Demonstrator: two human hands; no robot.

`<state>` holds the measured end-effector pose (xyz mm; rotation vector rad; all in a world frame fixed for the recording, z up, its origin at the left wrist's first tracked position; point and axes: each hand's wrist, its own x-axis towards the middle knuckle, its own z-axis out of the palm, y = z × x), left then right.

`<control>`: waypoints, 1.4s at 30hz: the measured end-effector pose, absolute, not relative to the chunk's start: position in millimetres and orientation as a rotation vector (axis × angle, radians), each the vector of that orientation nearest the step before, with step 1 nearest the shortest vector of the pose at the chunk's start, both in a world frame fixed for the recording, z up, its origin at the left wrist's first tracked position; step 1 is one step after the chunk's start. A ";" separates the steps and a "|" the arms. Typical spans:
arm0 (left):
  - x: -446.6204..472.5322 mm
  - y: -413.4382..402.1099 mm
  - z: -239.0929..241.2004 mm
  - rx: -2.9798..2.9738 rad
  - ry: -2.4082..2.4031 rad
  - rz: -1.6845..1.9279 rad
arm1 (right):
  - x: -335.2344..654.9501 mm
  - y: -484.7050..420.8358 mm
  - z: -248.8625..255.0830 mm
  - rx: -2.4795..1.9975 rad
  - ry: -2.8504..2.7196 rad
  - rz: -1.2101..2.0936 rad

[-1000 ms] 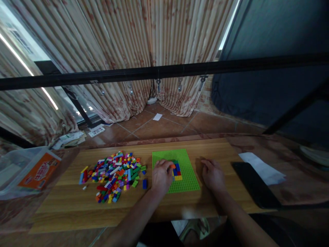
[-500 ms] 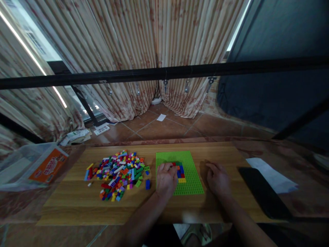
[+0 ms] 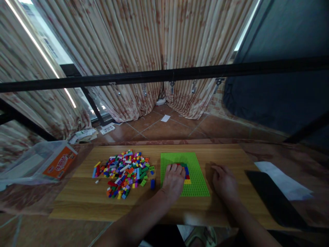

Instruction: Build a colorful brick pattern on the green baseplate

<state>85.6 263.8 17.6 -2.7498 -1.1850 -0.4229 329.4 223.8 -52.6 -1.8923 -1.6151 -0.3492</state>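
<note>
A green studded baseplate (image 3: 199, 187) lies on the wooden table, bearing a small block of red, blue, green and yellow toy building bricks (image 3: 187, 176). Over the left part of that block bends my left hand (image 3: 172, 180), its fingers close together and curled down. Whatever its fingertips hold is hidden under them. To the right of the plate my right hand (image 3: 223, 181) rests on the table, loosely bent, thumb and forefinger apart, with nothing visible in it. A single blue brick (image 3: 152, 184) lies just left of the plate.
A heap of mixed bricks (image 3: 128, 171) spreads over the table's left half. Beyond that end stands a clear plastic box (image 3: 33, 171) with an orange label. A dark flat object (image 3: 273, 197) and white paper (image 3: 284, 180) lie at the right. A black rail (image 3: 154, 75) crosses in front.
The whole scene has shifted slightly right as the head view moved. My left hand covers a little more of the brick block. My right hand stays beside the plate.
</note>
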 end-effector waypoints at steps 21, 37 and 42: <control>85.2 241.8 2.6 -2.892 -1.444 -0.519 | 328.8 224.3 -51.8 -1.882 -1.626 -0.342; 101.2 231.0 -17.9 -2.734 -1.243 -0.434 | 328.8 223.6 -56.6 -1.879 -1.615 -0.331; 99.7 231.8 -24.9 -2.690 -1.211 -0.443 | 324.8 223.4 -55.3 -1.918 -1.585 -0.328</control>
